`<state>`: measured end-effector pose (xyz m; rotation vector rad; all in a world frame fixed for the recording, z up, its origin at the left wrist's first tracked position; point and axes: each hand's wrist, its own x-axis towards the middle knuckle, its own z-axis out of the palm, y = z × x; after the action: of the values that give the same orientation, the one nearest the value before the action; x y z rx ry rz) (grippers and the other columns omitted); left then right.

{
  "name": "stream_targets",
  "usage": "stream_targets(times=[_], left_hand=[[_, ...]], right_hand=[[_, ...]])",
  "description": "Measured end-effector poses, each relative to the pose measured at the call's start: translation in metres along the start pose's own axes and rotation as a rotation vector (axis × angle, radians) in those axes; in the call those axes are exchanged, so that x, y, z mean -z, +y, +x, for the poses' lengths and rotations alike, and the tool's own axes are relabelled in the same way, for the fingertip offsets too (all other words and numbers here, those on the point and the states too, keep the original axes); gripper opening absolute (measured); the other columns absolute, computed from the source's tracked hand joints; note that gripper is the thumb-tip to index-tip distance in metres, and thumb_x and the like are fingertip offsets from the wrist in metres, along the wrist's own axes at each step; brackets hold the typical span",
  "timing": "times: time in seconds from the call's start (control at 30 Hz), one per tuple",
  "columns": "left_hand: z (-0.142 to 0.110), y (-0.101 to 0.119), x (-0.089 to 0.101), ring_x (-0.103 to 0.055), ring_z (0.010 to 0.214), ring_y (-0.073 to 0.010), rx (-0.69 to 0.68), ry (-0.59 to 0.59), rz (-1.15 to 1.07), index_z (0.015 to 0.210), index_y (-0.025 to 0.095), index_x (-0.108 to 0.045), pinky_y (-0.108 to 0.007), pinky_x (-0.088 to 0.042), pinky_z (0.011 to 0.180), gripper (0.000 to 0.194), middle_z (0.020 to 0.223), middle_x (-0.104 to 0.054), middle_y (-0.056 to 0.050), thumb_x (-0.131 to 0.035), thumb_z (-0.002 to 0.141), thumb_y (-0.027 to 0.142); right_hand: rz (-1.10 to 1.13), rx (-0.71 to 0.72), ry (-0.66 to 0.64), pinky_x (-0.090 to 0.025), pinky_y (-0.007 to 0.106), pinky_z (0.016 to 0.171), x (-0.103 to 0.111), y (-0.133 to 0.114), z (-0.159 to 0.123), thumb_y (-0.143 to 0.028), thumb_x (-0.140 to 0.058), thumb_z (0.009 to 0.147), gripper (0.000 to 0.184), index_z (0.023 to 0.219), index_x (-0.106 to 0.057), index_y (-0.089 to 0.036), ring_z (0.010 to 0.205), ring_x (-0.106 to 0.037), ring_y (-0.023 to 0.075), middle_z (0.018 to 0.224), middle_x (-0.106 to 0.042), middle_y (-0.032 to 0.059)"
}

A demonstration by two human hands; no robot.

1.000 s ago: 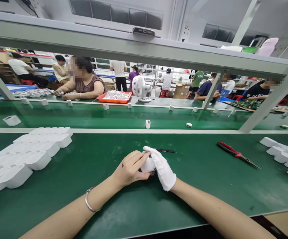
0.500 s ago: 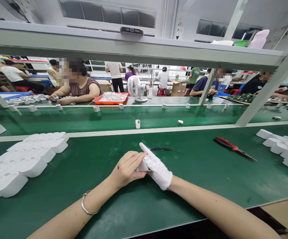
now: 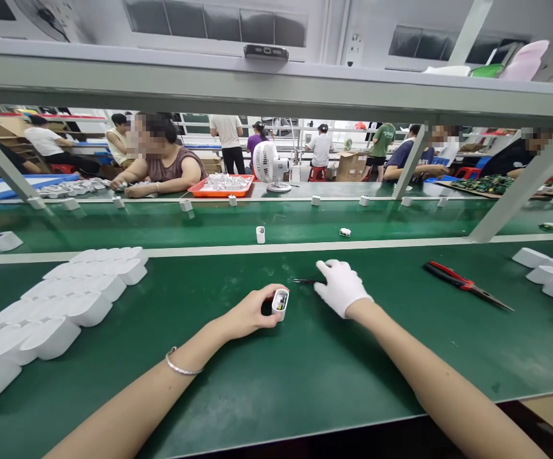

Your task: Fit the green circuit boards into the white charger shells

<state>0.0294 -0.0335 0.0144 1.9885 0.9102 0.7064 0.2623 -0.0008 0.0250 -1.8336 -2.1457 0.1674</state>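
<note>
My left hand (image 3: 250,312), bare, is closed on a small white plastic casing (image 3: 280,312). The casing's open end faces up toward me, and small electronic parts show inside. To the right, my right hand (image 3: 343,287), in a white glove, reaches over a pair of dark tweezers (image 3: 303,281) lying on the green bench. Its thumb and forefinger are apart on either side of the tweezers, whose far end is hidden under the hand. I cannot see a firm grip on them.
Rows of white casings (image 3: 89,309) stand on the left, and more casings (image 3: 551,280) on the right. Red-and-black long-nose pliers (image 3: 467,285) lie right of my hands. Beyond runs a green belt (image 3: 199,234) carrying small units. A shelf beam (image 3: 185,86) crosses above; co-workers sit opposite.
My hands have separated. The gloved right hand has left the casing and moved right to the tweezers. The left hand keeps the casing, its open end now visible. The view has shifted slightly.
</note>
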Motion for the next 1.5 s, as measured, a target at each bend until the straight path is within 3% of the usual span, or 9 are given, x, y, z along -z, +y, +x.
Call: stream_targets(times=[0.13,0.23,0.37,0.47,0.57,0.7,0.83,1.13,1.5], left_hand=[[0.002,-0.008,-0.001,-0.053,0.106,-0.0225,0.041,0.067,-0.109,0.126,0.023,-0.047,-0.037,-0.042,0.095,0.068,0.12,-0.051,-0.008,-0.077,0.064,0.027],[0.005,-0.013,-0.005,-0.058,0.091,-0.0192,0.074,0.204,-0.086,0.125,0.021,-0.049,-0.037,-0.048,0.087,0.068,0.111,-0.052,-0.007,-0.077,0.063,0.028],[0.009,-0.017,-0.003,-0.06,0.091,-0.019,0.089,0.208,-0.169,0.121,0.017,-0.053,-0.036,-0.049,0.087,0.054,0.102,-0.06,-0.007,-0.067,0.069,0.018],[0.01,-0.018,-0.001,-0.059,0.101,-0.0228,0.065,0.194,-0.17,0.11,0.015,-0.06,-0.038,-0.046,0.093,0.043,0.112,-0.062,-0.01,-0.069,0.068,0.019],[0.009,-0.016,-0.001,-0.062,0.097,-0.0226,0.126,0.237,-0.139,0.112,0.015,-0.06,-0.038,-0.048,0.091,0.047,0.112,-0.064,-0.009,-0.071,0.068,0.023],[0.007,-0.01,-0.003,-0.065,0.086,-0.0208,0.168,0.279,-0.047,0.11,0.018,-0.064,-0.033,-0.052,0.081,0.044,0.101,-0.07,-0.005,-0.072,0.068,0.025],[0.007,-0.005,-0.003,-0.066,0.081,-0.0203,0.155,0.273,-0.028,0.101,0.02,-0.069,-0.028,-0.051,0.074,0.034,0.091,-0.072,-0.002,-0.072,0.068,0.024],[0.006,-0.007,-0.005,-0.064,0.077,-0.0196,0.124,0.304,0.044,0.101,0.021,-0.07,-0.026,-0.05,0.07,0.034,0.091,-0.072,-0.002,-0.072,0.068,0.025],[0.008,-0.007,-0.006,-0.064,0.076,-0.0204,0.136,0.3,0.03,0.101,0.02,-0.07,-0.027,-0.05,0.07,0.036,0.088,-0.072,-0.002,-0.072,0.066,0.025]], right_hand=[[-0.038,-0.044,-0.163,-0.043,0.037,0.071,0.005,0.022,0.017,-0.028,-0.053,0.081,0.018,0.091,-0.067,-0.021,0.085,-0.058,0.0265,0.096,-0.062,0.0102],[0.026,0.012,-0.158,-0.043,0.03,0.068,0.003,0.022,0.019,-0.028,-0.046,0.088,0.021,0.099,-0.062,-0.023,0.078,-0.058,0.0197,0.089,-0.064,0.0052],[0.225,0.29,-0.112,-0.043,0.025,0.071,0.009,0.013,0.009,-0.017,-0.039,0.09,0.037,0.125,-0.047,-0.027,0.078,-0.057,0.0131,0.096,-0.062,0.0013],[0.101,0.447,-0.021,-0.04,0.025,0.067,0.019,0.006,0.001,-0.023,-0.041,0.092,0.034,0.122,-0.053,-0.032,0.081,-0.055,0.0147,0.093,-0.06,0.0008],[-0.128,0.43,-0.03,-0.032,0.024,0.056,0.027,0.001,-0.003,-0.034,-0.043,0.092,0.024,0.103,-0.064,-0.035,0.074,-0.053,0.015,0.081,-0.058,-0.0009],[-0.274,0.35,-0.055,-0.024,0.025,0.051,0.029,-0.001,-0.003,-0.034,-0.043,0.092,0.022,0.097,-0.065,-0.034,0.07,-0.053,0.0139,0.079,-0.059,-0.0019],[-0.299,0.335,-0.068,-0.023,0.025,0.052,0.029,-0.002,-0.004,-0.034,-0.044,0.091,0.021,0.094,-0.065,-0.034,0.071,-0.054,0.0138,0.079,-0.06,-0.0023],[-0.316,0.344,-0.06,-0.023,0.025,0.053,0.036,-0.012,-0.01,-0.033,-0.043,0.093,0.022,0.096,-0.065,-0.033,0.071,-0.056,0.013,0.081,-0.061,-0.0015],[-0.353,0.348,-0.039,-0.021,0.026,0.051,0.025,-0.02,-0.011,-0.034,-0.042,0.093,0.021,0.099,-0.062,-0.033,0.068,-0.055,0.0138,0.082,-0.061,-0.001]])
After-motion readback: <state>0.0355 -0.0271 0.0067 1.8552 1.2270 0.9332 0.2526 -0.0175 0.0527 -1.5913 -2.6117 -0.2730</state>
